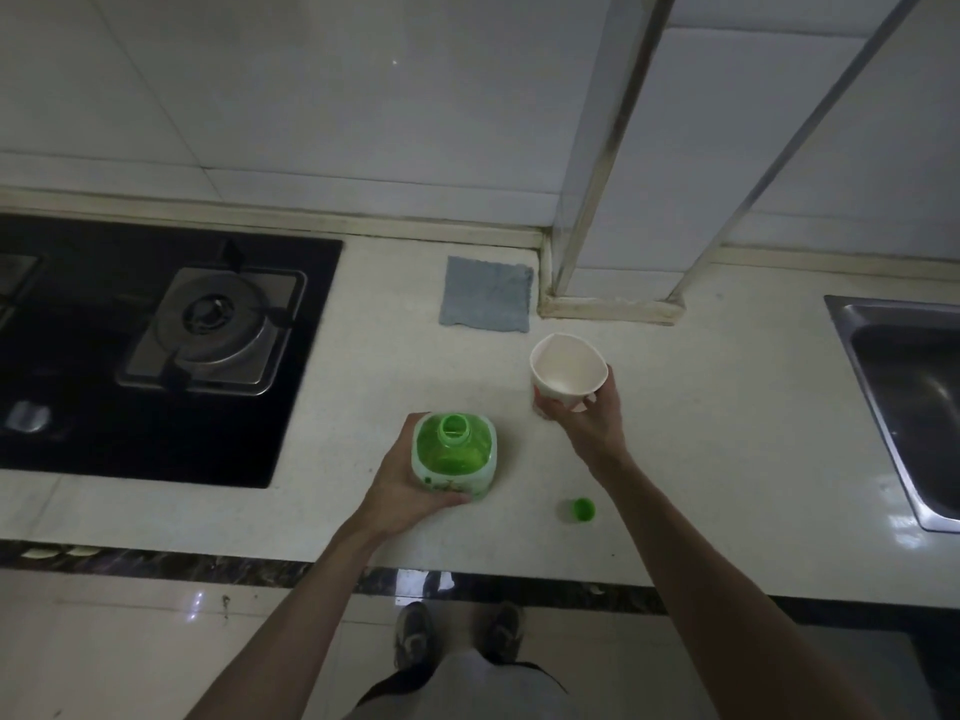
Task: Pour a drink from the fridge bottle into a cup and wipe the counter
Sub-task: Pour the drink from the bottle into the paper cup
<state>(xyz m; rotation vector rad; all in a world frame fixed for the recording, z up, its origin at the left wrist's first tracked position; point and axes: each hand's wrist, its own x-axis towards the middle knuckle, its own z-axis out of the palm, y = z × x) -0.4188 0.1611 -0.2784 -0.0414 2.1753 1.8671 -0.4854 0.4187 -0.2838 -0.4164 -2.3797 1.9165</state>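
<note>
Fingers [544, 406] pinching cup [569, 368], seemingly empty, cap [583, 509], cloth [485, 293] nearby

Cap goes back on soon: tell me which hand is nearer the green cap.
Right. The right hand, holding the cup, is just beyond the cap; the left hand, gripping the bottle, is farther off to its left.

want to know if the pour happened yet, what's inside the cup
The cup shows only its bare pale inner wall and bottom, with no drink visible. The right hand grips and hides its lower outside.
</note>
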